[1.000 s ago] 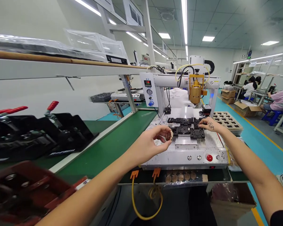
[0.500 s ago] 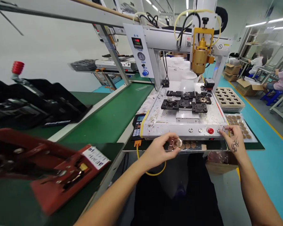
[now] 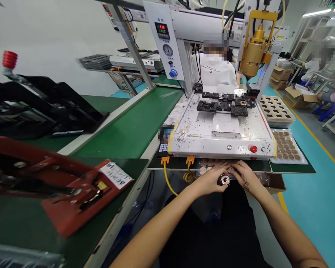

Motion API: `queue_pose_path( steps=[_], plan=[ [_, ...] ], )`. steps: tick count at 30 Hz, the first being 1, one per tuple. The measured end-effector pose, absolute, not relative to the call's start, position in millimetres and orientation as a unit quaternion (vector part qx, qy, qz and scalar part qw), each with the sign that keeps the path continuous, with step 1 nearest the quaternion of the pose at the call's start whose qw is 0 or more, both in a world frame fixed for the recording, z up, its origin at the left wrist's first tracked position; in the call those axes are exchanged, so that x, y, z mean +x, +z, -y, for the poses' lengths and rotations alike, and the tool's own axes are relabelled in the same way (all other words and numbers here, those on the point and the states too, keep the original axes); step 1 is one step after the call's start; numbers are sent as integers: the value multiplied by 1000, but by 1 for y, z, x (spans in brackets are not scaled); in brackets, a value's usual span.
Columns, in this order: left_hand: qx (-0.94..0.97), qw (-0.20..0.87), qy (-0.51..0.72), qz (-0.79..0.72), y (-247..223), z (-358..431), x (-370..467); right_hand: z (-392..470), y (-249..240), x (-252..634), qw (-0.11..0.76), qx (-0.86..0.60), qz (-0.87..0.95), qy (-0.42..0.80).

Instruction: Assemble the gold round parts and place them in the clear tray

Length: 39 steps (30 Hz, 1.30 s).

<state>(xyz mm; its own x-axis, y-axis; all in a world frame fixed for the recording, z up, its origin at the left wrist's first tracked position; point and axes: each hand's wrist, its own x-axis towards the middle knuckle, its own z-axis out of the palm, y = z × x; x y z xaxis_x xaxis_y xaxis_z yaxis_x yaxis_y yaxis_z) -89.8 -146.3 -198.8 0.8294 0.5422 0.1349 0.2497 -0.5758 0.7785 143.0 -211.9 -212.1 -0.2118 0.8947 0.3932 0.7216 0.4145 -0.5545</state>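
Observation:
A round metallic ring part [image 3: 225,180] is held between the fingers of my left hand [image 3: 212,180], just in front of the machine's front edge. Close beside it, my right hand [image 3: 244,175] has its fingertips at the sheet of round copper-coloured discs [image 3: 210,163]; whether it grips a disc is too small to tell. Behind both hands stands the white machine [image 3: 201,147] with a red button [image 3: 253,149]. Black fixtures [image 3: 223,106] sit on its bed, and a gold dispensing head [image 3: 252,56] hangs above at the right.
To the left is a red press tool [image 3: 69,208] on the green bench. Another sheet of discs [image 3: 287,149] and a stack of slotted trays [image 3: 277,111] lie at the right. Yellow cables [image 3: 167,178] hang below the machine. A person [image 3: 214,70] is behind it.
My right hand has left the button at the machine's front right and come down beside my left hand. The black fixtures have moved back on the bed. The camera view has shifted.

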Motion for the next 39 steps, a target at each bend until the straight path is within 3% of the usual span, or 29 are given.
queue_pose_path(
  steps=[6, 16, 24, 30, 32, 36, 39],
  plan=[
    [861, 413, 172, -243, -198, 148, -90, 217, -212, 141, 316, -512, 792, 104],
    [841, 461, 99, -264, -170, 140, -90, 239, -253, 143, 407, -447, 795, 60],
    [824, 407, 208, -335, -186, 158, -68, 287, -210, 155, 486, -559, 656, 143],
    [807, 383, 287, -346, -177, 175, -67, 281, -168, 142, 519, -591, 478, 390],
    [765, 421, 332, -358, -168, 187, -78, 278, -154, 133, 533, -572, 467, 412],
    [525, 661, 391, -367, -151, 219, -107, 271, -138, 112, 522, -546, 455, 472],
    [366, 749, 408, -372, -143, 235, -126, 264, -140, 97, 509, -526, 416, 539]
  ],
)
